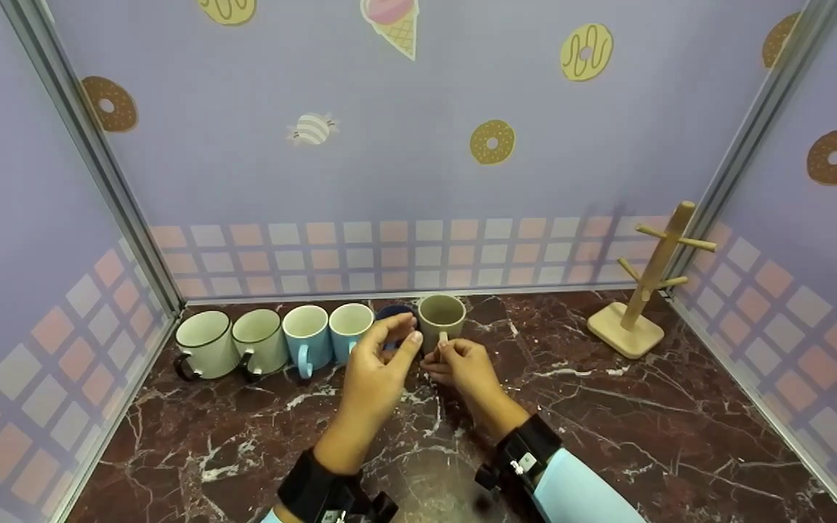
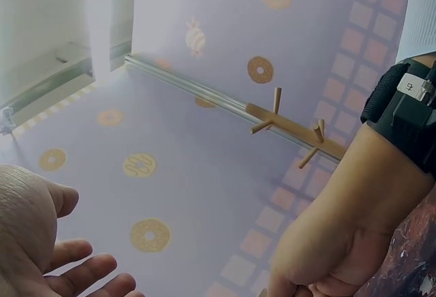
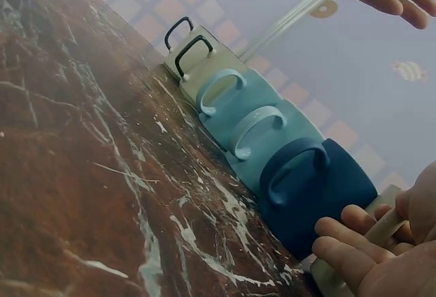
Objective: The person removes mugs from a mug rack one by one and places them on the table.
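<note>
At the right end of a row of mugs stands an olive-beige mug [image 1: 442,314]. My right hand [image 1: 468,369] pinches its handle [image 3: 383,227] between thumb and fingers. Just left of it is a dark blue mug [image 3: 334,186], mostly covered by my left hand in the head view. That left hand [image 1: 382,369] is raised in front of the dark blue mug with relaxed, slightly bent fingers and holds nothing. In the left wrist view, its palm and fingers [image 2: 71,270] show spread apart.
Farther left stand two light blue mugs [image 1: 308,338] and two cream mugs [image 1: 208,347] with black handles. A wooden mug tree [image 1: 652,280] with bare pegs stands at the back right. Patterned walls [image 1: 389,181] enclose the dark marbled tabletop [image 1: 607,436].
</note>
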`<act>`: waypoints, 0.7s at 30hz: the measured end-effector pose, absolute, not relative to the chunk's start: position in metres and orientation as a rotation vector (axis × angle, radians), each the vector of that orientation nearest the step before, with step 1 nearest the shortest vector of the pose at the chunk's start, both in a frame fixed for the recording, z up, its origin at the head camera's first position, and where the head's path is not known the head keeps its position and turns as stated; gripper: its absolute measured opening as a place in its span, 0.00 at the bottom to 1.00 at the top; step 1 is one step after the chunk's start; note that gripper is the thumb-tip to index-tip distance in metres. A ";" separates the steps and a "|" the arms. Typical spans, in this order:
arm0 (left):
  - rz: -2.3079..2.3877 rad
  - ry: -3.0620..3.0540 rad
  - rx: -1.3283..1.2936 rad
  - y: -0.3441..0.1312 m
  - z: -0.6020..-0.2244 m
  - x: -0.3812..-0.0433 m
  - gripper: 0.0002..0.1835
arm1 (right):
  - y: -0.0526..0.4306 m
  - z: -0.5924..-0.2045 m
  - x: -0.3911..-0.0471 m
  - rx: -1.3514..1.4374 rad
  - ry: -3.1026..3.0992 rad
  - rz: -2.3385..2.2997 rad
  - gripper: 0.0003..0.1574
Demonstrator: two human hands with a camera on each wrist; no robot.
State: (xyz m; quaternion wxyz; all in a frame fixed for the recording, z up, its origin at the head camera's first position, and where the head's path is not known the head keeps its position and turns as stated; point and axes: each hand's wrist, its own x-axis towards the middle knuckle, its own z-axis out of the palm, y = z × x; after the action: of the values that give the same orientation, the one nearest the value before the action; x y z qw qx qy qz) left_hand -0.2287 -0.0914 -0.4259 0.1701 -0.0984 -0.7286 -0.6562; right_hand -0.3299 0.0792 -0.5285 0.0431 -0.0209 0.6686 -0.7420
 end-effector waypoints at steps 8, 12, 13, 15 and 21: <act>-1.859 -2.093 -0.295 -0.090 -0.426 -0.229 0.18 | 0.079 -0.526 -0.328 -0.068 2.005 -2.207 0.19; -1.824 -2.085 -0.327 -0.090 -0.427 -0.230 0.16 | 0.078 -0.525 -0.328 -0.070 1.978 -2.192 0.19; -1.818 -2.085 -0.331 -0.090 -0.427 -0.230 0.15 | 0.077 -0.525 -0.328 -0.070 1.968 -2.195 0.19; -1.815 -2.088 -0.332 -0.089 -0.428 -0.230 0.15 | 0.077 -0.526 -0.329 -0.077 1.956 -2.194 0.18; -1.797 -2.106 -0.334 -0.088 -0.430 -0.231 0.15 | 0.082 -0.523 -0.329 -0.061 2.061 -2.119 0.21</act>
State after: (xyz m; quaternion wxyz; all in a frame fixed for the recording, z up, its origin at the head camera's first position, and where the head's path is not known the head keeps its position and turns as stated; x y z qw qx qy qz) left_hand -0.2309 -0.0881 -0.4297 0.1756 -0.1181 -0.7435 -0.6344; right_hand -0.3285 0.0822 -0.5231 0.0923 -0.0205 0.6941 -0.7137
